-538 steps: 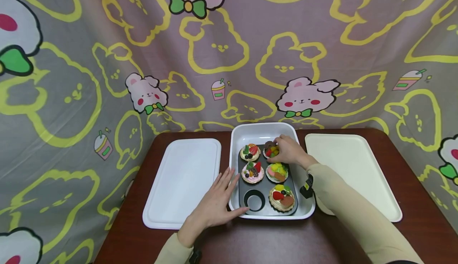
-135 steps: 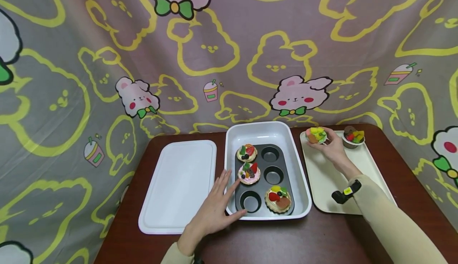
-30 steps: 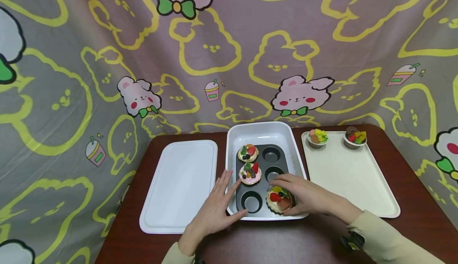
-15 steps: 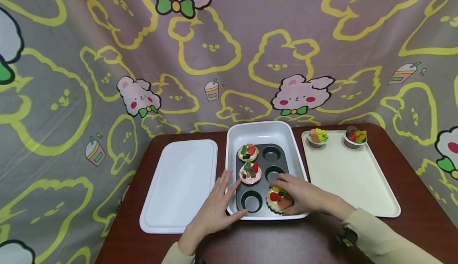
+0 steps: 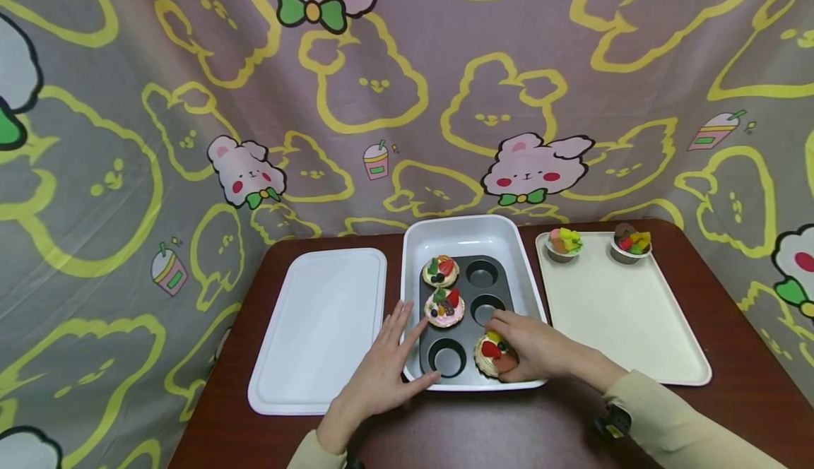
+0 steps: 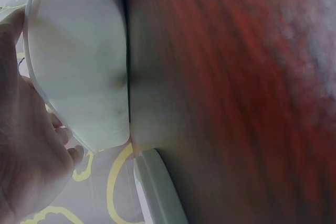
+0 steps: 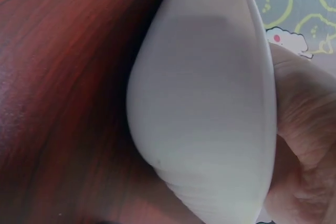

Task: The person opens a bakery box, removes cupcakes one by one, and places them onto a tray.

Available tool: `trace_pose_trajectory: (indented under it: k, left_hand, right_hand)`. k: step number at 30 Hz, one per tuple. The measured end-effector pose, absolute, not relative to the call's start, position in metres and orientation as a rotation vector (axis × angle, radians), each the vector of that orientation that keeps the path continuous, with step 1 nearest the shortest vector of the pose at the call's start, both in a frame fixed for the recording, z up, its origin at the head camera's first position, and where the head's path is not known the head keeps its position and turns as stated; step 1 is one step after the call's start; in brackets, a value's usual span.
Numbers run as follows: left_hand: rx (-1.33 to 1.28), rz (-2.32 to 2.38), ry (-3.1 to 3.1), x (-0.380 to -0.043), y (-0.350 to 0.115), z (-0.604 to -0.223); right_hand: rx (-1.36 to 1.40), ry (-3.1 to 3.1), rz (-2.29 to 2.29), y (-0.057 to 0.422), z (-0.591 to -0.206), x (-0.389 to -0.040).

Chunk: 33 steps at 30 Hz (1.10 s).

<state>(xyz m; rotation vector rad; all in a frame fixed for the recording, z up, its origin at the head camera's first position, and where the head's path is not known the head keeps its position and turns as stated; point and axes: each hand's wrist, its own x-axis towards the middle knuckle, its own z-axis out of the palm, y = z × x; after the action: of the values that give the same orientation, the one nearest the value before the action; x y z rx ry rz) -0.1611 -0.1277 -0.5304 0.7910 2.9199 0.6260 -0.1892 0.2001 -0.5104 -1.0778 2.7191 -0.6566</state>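
The right hand (image 5: 537, 347) has tightened round the near tart (image 5: 487, 357), likely securing it; the left hand (image 5: 384, 370), fingers wide, touches the dish (image 5: 469, 230).

Soft light is casting hazy glare on the flat red-brown wooden table (image 6: 226, 98); both wrist views are looking blurred.

Reddish-brown table (image 5: 445, 426) before me. Left to right on it: white tray (image 5: 321, 328), deep white basin (image 5: 461, 236), cream tray (image 5: 623, 313).
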Motion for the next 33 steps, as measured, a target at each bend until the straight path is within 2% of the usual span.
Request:
trace_pose_trajectory:
  k: [18,33]
  left_hand:
    - [0.790,0.629,2.918,-0.1604,-0.1279,-0.5294]
    - [0.798,0.632,2.918,-0.1612,-0.1273,-0.5295]
  right_hand:
    - [-1.043,2.815,-0.652,0.2025,-0.5208,-0.1851]
    - [-0.923,2.659,-1.101,0.2054,-0.5161,-0.1825]
